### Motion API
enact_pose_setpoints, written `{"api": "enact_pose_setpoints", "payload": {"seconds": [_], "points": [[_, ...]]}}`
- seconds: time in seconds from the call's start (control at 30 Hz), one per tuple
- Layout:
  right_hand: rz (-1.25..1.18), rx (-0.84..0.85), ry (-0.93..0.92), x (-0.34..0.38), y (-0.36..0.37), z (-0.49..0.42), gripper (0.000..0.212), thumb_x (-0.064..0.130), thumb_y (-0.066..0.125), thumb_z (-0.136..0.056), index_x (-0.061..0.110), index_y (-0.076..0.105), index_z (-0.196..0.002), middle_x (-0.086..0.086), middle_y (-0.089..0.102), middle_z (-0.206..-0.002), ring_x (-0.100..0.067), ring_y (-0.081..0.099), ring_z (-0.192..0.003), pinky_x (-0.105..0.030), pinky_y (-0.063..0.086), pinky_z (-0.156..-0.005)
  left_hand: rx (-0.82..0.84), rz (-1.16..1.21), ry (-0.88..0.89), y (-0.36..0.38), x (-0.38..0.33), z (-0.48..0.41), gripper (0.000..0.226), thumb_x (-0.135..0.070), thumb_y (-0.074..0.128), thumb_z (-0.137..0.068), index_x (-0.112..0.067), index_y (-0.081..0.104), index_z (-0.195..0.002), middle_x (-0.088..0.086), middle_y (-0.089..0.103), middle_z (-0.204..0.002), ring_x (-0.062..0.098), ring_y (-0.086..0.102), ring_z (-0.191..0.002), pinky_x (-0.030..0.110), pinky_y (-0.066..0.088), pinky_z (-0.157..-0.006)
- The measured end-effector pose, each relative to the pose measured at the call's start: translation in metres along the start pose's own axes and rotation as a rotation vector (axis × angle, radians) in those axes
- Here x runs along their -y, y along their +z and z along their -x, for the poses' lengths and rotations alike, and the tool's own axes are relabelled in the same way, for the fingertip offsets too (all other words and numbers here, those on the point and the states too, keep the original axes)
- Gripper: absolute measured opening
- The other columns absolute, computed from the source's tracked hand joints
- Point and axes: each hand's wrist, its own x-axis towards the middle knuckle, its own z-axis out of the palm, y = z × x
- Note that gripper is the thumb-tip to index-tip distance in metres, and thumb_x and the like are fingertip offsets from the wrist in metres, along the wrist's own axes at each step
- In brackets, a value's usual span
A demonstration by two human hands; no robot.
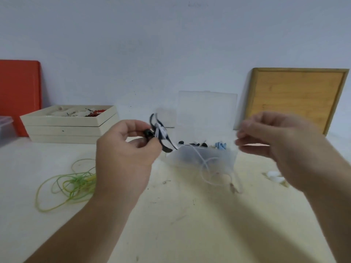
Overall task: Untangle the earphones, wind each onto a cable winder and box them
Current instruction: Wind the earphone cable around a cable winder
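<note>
Pale wall and a scuffed cream bench point(180, 215) formed the setting as a white earphone cable point(204, 164) was wound onto a black cable winder point(161, 132). The winder was pinched between the thumb and curled fingers of the left hand point(123, 154) and held above the middle of the bench. Slack cable trailed down in loose loops in front of a clear plastic box point(190, 156), which stood open near the bench's rear edge with small dark and blue pieces inside. The right hand point(281, 143) was raised near the right edge with fingers drawn towards the thumb, but it was blurred, and whether the cable was held could not be told. White earbuds point(273, 176) lay just below it. A green earphone cable point(66, 185) sat tangled towards the left edge.

The cable was judged light, limp and quick to kink, so it was best gripped close to the winder under mild tension. The earbud joints were judged fragile and better not tugged.
</note>
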Motion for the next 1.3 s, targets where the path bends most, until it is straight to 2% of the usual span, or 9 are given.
{"api": "enact_pose_setpoints", "payload": {"seconds": [0.1, 0.23, 0.3, 0.43, 0.63, 0.83, 1.0, 1.13, 1.3], "points": [[0.058, 0.313, -0.109, -0.005, 0.026, 0.013, 0.043, 0.01, 0.067, -0.067, 0.017, 0.069, -0.109, 0.004, 0.076, -0.103, -0.006, 0.069, -0.101, -0.021, 0.054, -0.089, 0.128, 0.052, -0.003, 0.005, -0.005, 0.007, 0.025, 0.006, 0.074, -0.075, -0.018, 0.068, -0.081, -0.006, 0.074, -0.075, 0.014, 0.073, -0.065, 0.022, 0.056, -0.062], [0.201, 0.525, -0.004, -0.018, 0.049, 0.022, 0.052, 0.02, 0.067, -0.072, 0.024, 0.064, -0.124, 0.007, 0.073, -0.112, -0.002, 0.065, -0.108, -0.035, 0.047, -0.102, 0.191, 0.125, -0.038, 0.007, -0.005, 0.01, 0.02, -0.007, 0.071, -0.063, -0.021, 0.07, -0.078, 0.002, 0.075, -0.083, 0.027, 0.075, -0.072, 0.045, 0.059, -0.082], [0.256, 0.499, -0.001, -0.016, 0.053, 0.025, 0.009, 0.023, 0.068, -0.084, 0.022, 0.073, -0.092, 0.001, 0.076, -0.083, -0.013, 0.069, -0.08, -0.043, 0.05, -0.09, 0.176, 0.109, -0.028, 0.007, -0.005, 0.009, 0.023, -0.001, 0.076, -0.067, -0.02, 0.069, -0.079, 0.0, 0.075, -0.083, 0.025, 0.075, -0.072, 0.044, 0.059, -0.08], [0.289, 0.474, 0.015, -0.008, 0.051, 0.028, 0.027, 0.025, 0.06, -0.096, 0.015, 0.074, -0.075, -0.003, 0.048, -0.051, -0.013, 0.047, -0.048, -0.043, 0.056, -0.07, 0.143, 0.019, 0.047, 0.006, -0.003, 0.011, 0.025, 0.006, 0.073, -0.076, -0.017, 0.067, -0.083, -0.007, 0.074, -0.076, 0.01, 0.073, -0.068, 0.018, 0.052, -0.06], [0.257, 0.467, -0.058, -0.005, 0.047, 0.029, 0.027, 0.038, 0.064, -0.089, 0.017, 0.074, -0.076, 0.005, 0.038, -0.051, -0.019, 0.034, -0.052, -0.032, 0.033, -0.053, 0.206, -0.163, 0.213, 0.007, 0.002, 0.015, 0.029, 0.005, 0.077, -0.073, -0.021, 0.067, -0.082, -0.005, 0.074, -0.078, 0.009, 0.074, -0.074, 0.015, 0.054, -0.064], [0.182, 0.22, -0.196, 0.0, 0.037, 0.025, 0.022, 0.035, 0.062, -0.077, 0.017, 0.074, -0.072, -0.006, 0.035, -0.053, -0.031, 0.025, -0.054, -0.047, 0.025, -0.051, 0.376, -0.32, 0.319, 0.009, 0.003, 0.02, 0.035, 0.009, 0.075, -0.069, -0.024, 0.07, -0.08, -0.011, 0.071, -0.08, 0.003, 0.071, -0.073, 0.016, 0.056, -0.068], [0.203, -0.027, -0.167, -0.001, 0.026, 0.018, 0.022, 0.029, 0.061, -0.092, 0.019, 0.073, -0.077, -0.011, 0.031, -0.06, -0.027, 0.024, -0.057, -0.035, 0.024, -0.054, 0.54, -0.021, 0.042, 0.009, -0.001, 0.024, 0.025, 0.006, 0.076, -0.074, -0.018, 0.069, -0.078, 0.001, 0.077, -0.075, 0.018, 0.074, -0.067, 0.013, 0.047, -0.056], [0.207, -0.05, -0.141, -0.006, 0.031, 0.016, 0.025, 0.027, 0.061, -0.093, 0.016, 0.072, -0.074, -0.002, 0.031, -0.052, -0.017, 0.024, -0.047, -0.019, 0.02, -0.039, 0.586, 0.09, -0.029, 0.011, -0.007, 0.026, 0.02, -0.009, 0.07, -0.065, -0.023, 0.068, -0.079, 0.006, 0.076, -0.074, 0.021, 0.071, -0.063, 0.019, 0.047, -0.056], [0.233, -0.012, 0.024, -0.016, 0.035, 0.013, 0.024, 0.026, 0.065, -0.091, 0.014, 0.071, -0.07, 0.0, 0.035, -0.049, -0.016, 0.024, -0.043, -0.022, 0.02, -0.039, 0.601, 0.144, -0.055, 0.013, -0.008, 0.029, 0.021, -0.007, 0.069, -0.065, -0.022, 0.068, -0.078, 0.008, 0.076, -0.075, 0.025, 0.072, -0.066, 0.031, 0.054, -0.065]]}}
